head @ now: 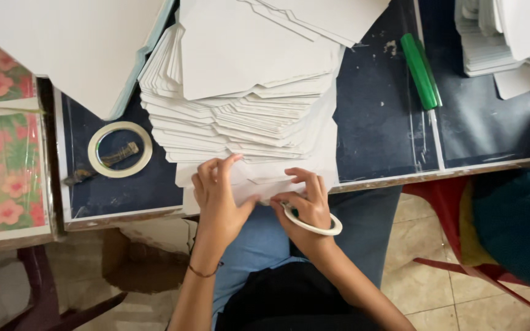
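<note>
A tall, fanned stack of white die-cut cardboard sheets [240,92] lies on the dark blue table [375,122]. My left hand [218,199] presses on the front edge of the lowest sheet [259,178] with its fingers spread. My right hand [305,202] pinches the same sheet's edge, and a roll of white tape [329,230] hangs around it like a ring near the wrist. Both hands sit at the table's front edge, above my blue-trousered lap.
A second tape roll [119,149] with a small dark tool inside lies left of the stack. A green-handled cutter [421,70] lies to the right. More white stacks [498,37] sit at the far right, white boards [75,43] at upper left, floral panels [1,165] at left, a red chair [455,214] lower right.
</note>
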